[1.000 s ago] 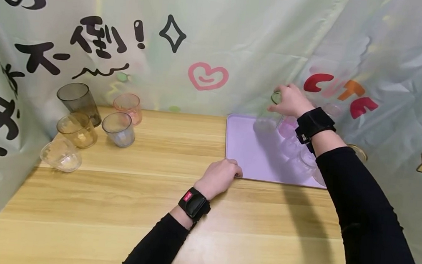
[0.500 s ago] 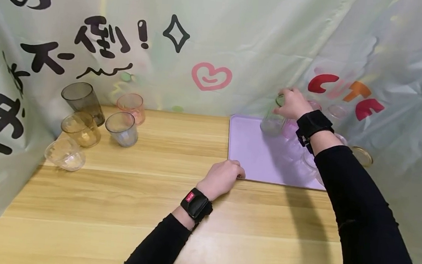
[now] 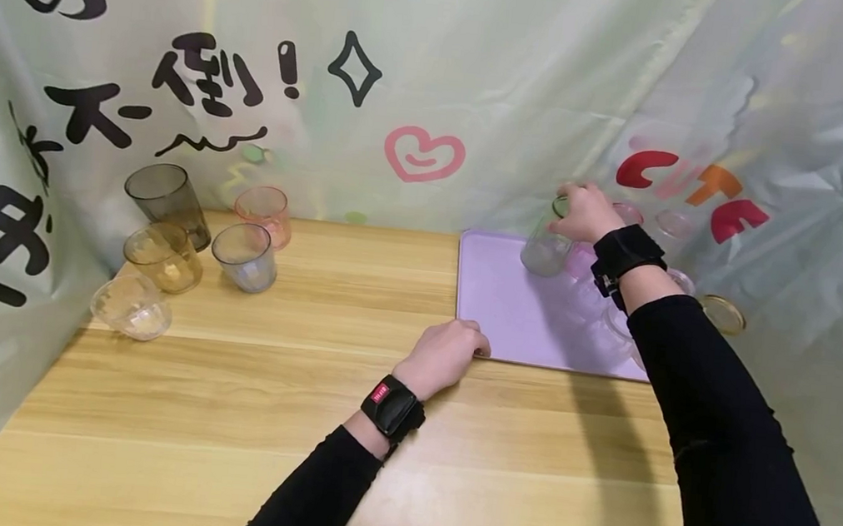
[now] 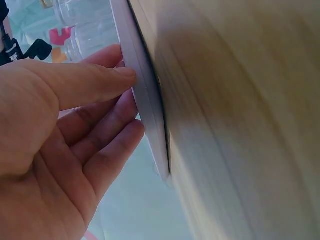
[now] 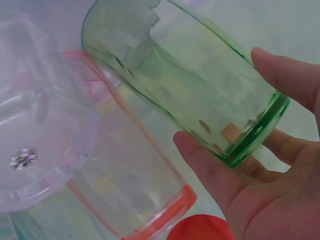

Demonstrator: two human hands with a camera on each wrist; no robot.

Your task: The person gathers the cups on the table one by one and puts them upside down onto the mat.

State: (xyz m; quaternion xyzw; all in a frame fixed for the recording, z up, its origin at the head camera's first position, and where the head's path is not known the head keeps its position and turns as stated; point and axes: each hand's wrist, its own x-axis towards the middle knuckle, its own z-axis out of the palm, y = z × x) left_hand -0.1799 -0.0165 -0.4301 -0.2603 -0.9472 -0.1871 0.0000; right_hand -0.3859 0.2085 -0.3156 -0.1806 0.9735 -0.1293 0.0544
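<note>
Green glass (image 5: 185, 85) | transparent, mouth down (thick base up) | toward rear of lilac tray (image 3: 493, 303), rectangular, on wooden table (image 3: 351, 290)

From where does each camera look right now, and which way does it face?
Head: worn on the head, facing forward and down over the wooden table; the left hand, right hand and black sleeves show.
Left wrist: worn on that wrist, facing the purple tray edge; the left thumb, fingers and part of the palm show.
Right wrist: worn on that wrist, facing the green glass and nearby glasses; the right thumb and fingers show.
Shared: head and right wrist both show the right hand holding the green glass.
</note>
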